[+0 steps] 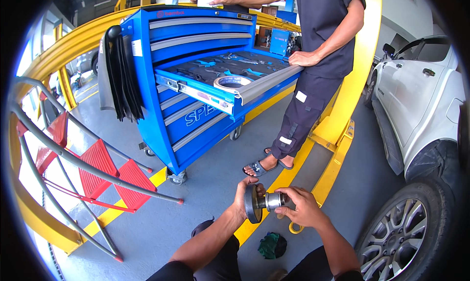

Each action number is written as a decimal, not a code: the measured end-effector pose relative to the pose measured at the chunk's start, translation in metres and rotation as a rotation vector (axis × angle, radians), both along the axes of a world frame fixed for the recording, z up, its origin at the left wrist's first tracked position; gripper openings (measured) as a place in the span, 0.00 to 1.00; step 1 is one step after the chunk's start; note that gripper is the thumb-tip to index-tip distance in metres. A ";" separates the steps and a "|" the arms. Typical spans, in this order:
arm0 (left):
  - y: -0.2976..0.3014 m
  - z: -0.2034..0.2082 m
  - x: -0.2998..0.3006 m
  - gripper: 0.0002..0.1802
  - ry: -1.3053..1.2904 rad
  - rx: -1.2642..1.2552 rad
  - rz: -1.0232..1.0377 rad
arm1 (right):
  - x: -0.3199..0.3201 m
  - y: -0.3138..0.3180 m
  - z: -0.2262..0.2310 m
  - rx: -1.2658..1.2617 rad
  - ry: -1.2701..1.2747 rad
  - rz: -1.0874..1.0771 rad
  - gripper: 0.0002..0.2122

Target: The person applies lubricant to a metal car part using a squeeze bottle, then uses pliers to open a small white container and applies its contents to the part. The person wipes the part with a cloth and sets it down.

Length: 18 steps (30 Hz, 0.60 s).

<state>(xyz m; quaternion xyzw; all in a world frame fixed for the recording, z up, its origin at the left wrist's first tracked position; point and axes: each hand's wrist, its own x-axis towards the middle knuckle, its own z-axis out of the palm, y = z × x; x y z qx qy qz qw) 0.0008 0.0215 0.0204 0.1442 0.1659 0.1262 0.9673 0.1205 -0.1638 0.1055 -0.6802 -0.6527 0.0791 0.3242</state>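
Held out in front of me is a screw-type lift pad, a thick black round disc on a threaded metal shaft. My left hand is closed round the disc's edge, with the fingers partly hidden behind it. At the shaft's other end, my right hand grips a shiny metal collar between thumb and fingers. The pad is tilted on its side, the disc facing left. Below it on the floor lies a crumpled dark green and black cloth.
A blue tool cabinet has one drawer of tools pulled out, a tape roll on its corner. A person leans on that drawer. Red-step ladder stands left, white vehicle right, yellow lift post beyond the person.
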 end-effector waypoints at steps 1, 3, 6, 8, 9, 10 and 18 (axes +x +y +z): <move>0.000 -0.001 0.002 0.20 -0.003 -0.007 -0.030 | 0.003 -0.002 -0.006 -0.046 0.043 -0.042 0.20; -0.003 -0.003 0.011 0.20 -0.012 -0.019 -0.104 | 0.007 -0.004 -0.015 -0.117 0.126 -0.113 0.20; -0.008 0.000 -0.002 0.22 0.032 0.108 -0.025 | 0.005 0.002 -0.021 -0.119 0.329 -0.112 0.24; 0.011 -0.019 -0.007 0.23 -0.033 0.068 -0.067 | 0.000 0.005 -0.005 0.026 0.149 0.069 0.31; 0.015 -0.026 -0.008 0.22 -0.070 0.017 -0.062 | -0.002 0.003 0.007 -0.076 0.148 0.103 0.38; 0.005 -0.020 0.002 0.21 -0.047 -0.004 -0.029 | 0.006 -0.004 0.016 0.053 -0.011 0.060 0.37; 0.008 -0.022 0.005 0.17 0.112 -0.073 0.182 | 0.055 0.099 0.159 0.743 -1.315 -0.213 0.30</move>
